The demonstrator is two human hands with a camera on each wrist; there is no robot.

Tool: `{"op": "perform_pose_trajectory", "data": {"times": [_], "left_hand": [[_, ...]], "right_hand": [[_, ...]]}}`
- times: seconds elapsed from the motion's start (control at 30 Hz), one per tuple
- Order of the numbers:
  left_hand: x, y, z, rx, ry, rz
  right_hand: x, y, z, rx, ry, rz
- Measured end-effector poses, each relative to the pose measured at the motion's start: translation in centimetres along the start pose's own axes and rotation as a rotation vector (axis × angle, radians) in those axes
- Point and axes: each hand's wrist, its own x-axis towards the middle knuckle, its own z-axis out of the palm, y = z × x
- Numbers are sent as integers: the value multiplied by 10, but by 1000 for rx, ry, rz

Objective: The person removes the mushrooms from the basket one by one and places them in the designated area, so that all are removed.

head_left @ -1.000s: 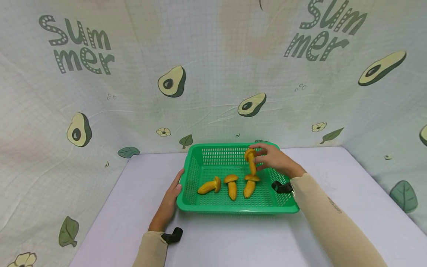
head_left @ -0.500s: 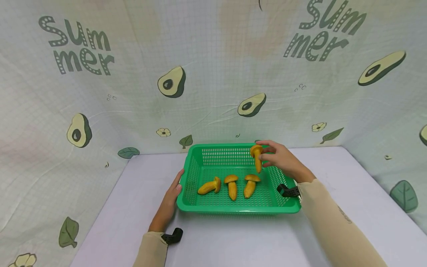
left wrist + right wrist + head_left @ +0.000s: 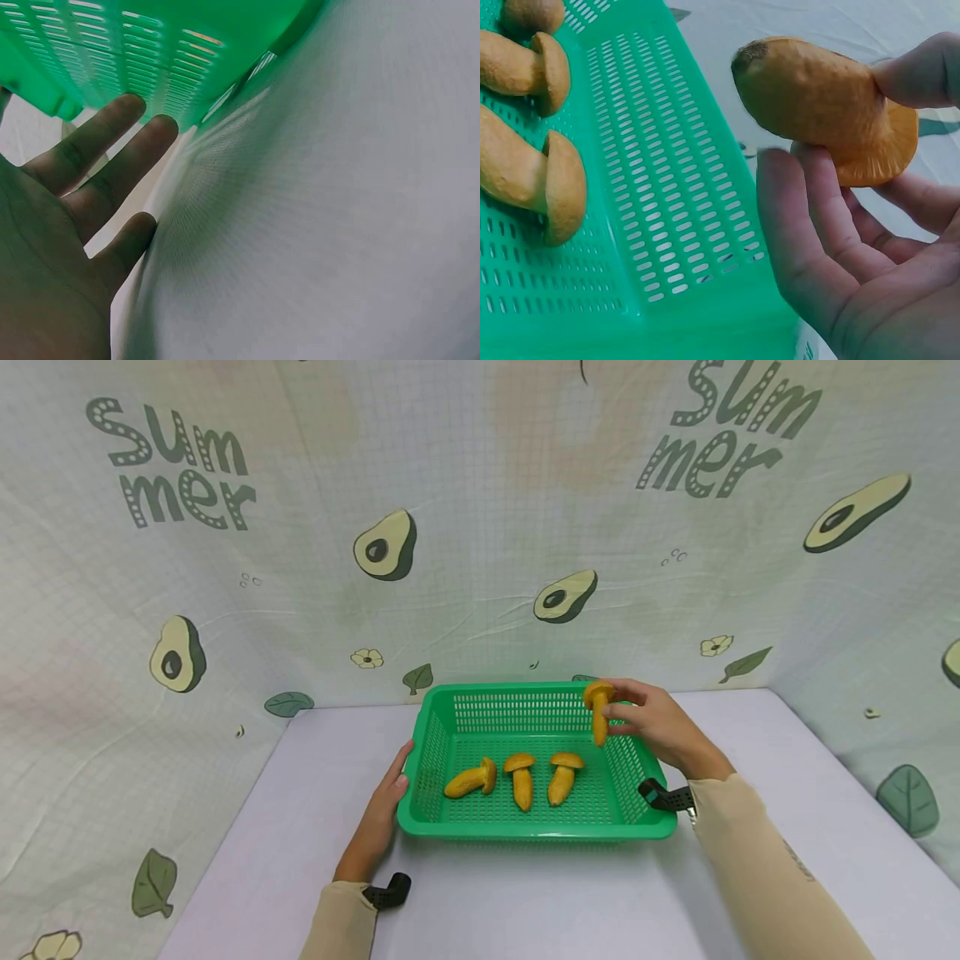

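My right hand pinches a yellow-brown mushroom between thumb and fingers, above the right back corner of a green plastic basket. In the right wrist view the held mushroom lies sideways with its dark stem end pointing away from the palm. Three similar mushrooms lie on the basket floor: one on its side at left, one in the middle, one at right. At the basket's left side, my left hand has its straight, spread fingers against the outer wall, thumb close to the rim.
A white cloth-covered table bears the basket. Behind and beside it hangs a pale cloth printed with avocados, leaves and lettering. Both wrists carry small black cameras, one at the left wrist.
My right hand has drawn the mushroom rightward and away from the right-hand one on the basket floor, toward the basket's right rim. The left hand and basket keep their places.
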Motion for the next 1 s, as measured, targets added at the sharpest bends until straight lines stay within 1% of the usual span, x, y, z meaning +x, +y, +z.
{"op": "perform_pose_trajectory", "data": {"times": [0.2,0.33,0.47,0.6,0.7,0.87,1.0], "left_hand": [[0,1,0,5,-4,-18],[-1,1,0,8,-8,-22],[-1,1,0,7,-4,-21],[0,1,0,12,8,-23],[-1,1,1,17,15,-28],[1,1,1,17,9,-30],[1,-1,1,15,9,-29]], "right_hand": [[-4,5,-4,56,4,-6],[-10,3,-6,59,11,-19],[-17,0,-9,37,51,-24],[-23,-2,-17,28,101,-30],[-28,-2,-24,67,119,-56],[-36,5,-32,159,148,-127],[-41,8,-33,183,190,-157]]}}
